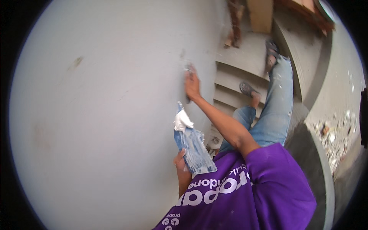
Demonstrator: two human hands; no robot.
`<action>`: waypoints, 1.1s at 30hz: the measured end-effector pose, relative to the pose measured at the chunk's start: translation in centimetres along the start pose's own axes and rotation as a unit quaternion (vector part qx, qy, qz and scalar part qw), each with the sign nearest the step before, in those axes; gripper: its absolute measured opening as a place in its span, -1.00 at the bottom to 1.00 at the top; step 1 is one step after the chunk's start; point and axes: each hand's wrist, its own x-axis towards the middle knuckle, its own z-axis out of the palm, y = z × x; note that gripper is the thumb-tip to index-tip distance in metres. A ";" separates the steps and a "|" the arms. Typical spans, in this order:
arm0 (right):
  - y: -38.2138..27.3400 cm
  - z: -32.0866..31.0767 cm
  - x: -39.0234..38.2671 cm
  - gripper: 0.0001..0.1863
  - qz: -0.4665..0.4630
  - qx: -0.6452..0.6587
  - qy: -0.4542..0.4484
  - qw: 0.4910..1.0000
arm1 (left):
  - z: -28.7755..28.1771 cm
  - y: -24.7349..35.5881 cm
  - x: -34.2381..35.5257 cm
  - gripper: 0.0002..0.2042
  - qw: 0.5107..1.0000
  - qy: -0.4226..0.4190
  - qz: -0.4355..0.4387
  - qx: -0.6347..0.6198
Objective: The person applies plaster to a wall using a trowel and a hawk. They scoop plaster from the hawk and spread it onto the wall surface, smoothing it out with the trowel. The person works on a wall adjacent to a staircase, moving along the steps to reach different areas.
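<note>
My left hand grips a blue, white-smeared flat board, which carries a lump of white paste near its upper end. Above it, my right hand is against the pale grey wall, fingers together over a thin dark item that is mostly hidden. A small rough white patch shows at its fingertips, and a few dark smudges mark the wall.
Curving concrete steps run beside the wall, with my sandalled feet on them. Brown wooden pieces stand at the top. Pale rubble lies at the right beyond a curved concrete edge.
</note>
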 end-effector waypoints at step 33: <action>1.6 -22.7 24.1 -0.73 -0.324 -0.513 -0.394 0.690 | 8.3 -3.6 -2.2 -0.57 0.913 -0.053 0.017 -0.405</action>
